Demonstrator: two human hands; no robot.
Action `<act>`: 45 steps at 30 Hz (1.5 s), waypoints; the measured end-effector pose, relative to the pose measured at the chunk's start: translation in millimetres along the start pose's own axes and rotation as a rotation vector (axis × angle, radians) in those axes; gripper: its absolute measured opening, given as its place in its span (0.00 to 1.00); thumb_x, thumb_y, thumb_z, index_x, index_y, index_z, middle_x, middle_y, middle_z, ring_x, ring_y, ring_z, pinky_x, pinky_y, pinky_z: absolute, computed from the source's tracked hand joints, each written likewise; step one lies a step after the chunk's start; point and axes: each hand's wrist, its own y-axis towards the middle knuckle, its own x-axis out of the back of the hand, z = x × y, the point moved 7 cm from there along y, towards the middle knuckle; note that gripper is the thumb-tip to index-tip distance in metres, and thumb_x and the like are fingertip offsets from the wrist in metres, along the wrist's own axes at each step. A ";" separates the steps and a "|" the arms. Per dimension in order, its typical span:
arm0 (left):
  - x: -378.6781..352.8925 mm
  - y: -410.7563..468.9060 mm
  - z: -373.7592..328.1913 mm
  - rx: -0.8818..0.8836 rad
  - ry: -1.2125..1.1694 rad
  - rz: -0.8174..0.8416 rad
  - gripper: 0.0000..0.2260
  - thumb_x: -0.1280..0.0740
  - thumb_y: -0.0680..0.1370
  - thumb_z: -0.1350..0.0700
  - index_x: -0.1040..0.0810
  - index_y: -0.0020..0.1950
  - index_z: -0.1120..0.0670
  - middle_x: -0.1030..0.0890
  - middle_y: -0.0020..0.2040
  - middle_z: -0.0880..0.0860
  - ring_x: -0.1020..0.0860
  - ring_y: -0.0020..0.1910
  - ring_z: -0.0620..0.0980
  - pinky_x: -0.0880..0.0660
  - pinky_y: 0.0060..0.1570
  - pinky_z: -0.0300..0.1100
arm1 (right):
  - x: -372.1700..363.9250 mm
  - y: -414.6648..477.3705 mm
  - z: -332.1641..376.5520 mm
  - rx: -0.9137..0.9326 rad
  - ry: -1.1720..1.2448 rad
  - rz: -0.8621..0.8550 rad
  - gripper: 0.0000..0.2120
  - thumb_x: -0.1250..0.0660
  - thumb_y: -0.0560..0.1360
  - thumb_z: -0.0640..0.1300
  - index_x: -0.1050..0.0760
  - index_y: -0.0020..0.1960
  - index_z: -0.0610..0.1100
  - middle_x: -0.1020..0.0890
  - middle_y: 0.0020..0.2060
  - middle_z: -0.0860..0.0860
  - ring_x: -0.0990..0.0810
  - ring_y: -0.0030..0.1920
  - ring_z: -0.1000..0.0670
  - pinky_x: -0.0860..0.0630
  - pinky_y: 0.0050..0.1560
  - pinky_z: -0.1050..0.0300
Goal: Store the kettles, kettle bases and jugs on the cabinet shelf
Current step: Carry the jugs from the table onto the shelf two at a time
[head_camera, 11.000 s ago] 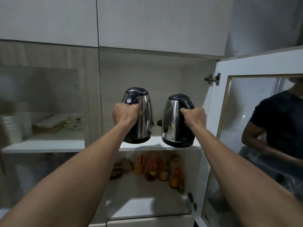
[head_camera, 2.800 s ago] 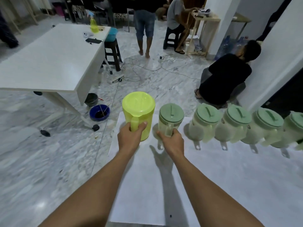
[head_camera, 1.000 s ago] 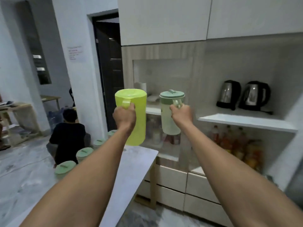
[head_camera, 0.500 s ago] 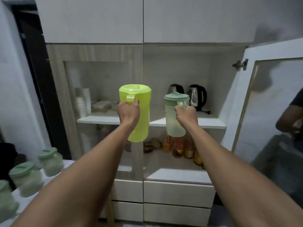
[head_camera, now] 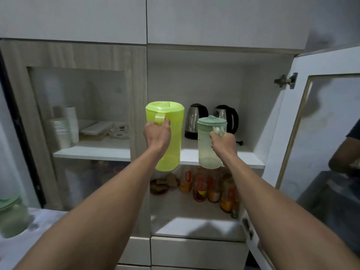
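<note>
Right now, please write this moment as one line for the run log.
left hand: holds yellow jug | right hand: holds green jug | kettles: on shelf | jugs: not yet shelved

1 head cam – facing fwd, close to open cabinet (head_camera: 214, 75) – slightly downward

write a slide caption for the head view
Both hands carry jugs, yellow-green jug left, pale green jug right, toward the shelf holding two kettles.

No writing is legible; the labels on the bottles (head_camera: 206, 190) are too blurred.
</note>
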 end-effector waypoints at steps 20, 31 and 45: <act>-131.3 168.1 80.1 0.014 0.087 -0.088 0.20 0.33 0.78 0.52 0.34 0.28 0.54 0.31 0.26 0.51 0.33 0.26 0.49 0.37 0.33 0.43 | -83.5 192.5 -66.5 -0.056 0.012 0.012 0.08 0.32 0.75 0.47 0.21 0.40 0.44 0.18 0.34 0.48 0.19 0.37 0.47 0.23 0.42 0.52; -158.1 242.0 144.5 0.144 0.211 -0.238 0.18 0.35 0.79 0.48 0.19 0.47 0.64 0.17 0.47 0.63 0.19 0.49 0.62 0.28 0.44 0.46 | -187.3 285.8 -100.2 0.005 -0.048 0.187 0.16 0.32 0.78 0.50 0.16 0.54 0.39 0.15 0.52 0.39 0.17 0.54 0.39 0.30 0.44 0.57; -176.0 316.8 190.1 0.057 0.299 -0.315 0.17 0.32 0.74 0.50 0.25 0.32 0.61 0.18 0.39 0.67 0.19 0.43 0.66 0.23 0.43 0.55 | -295.8 364.8 -142.7 0.079 0.080 0.347 0.13 0.36 0.69 0.52 0.23 0.27 0.52 0.26 0.26 0.48 0.24 0.33 0.44 0.25 0.37 0.39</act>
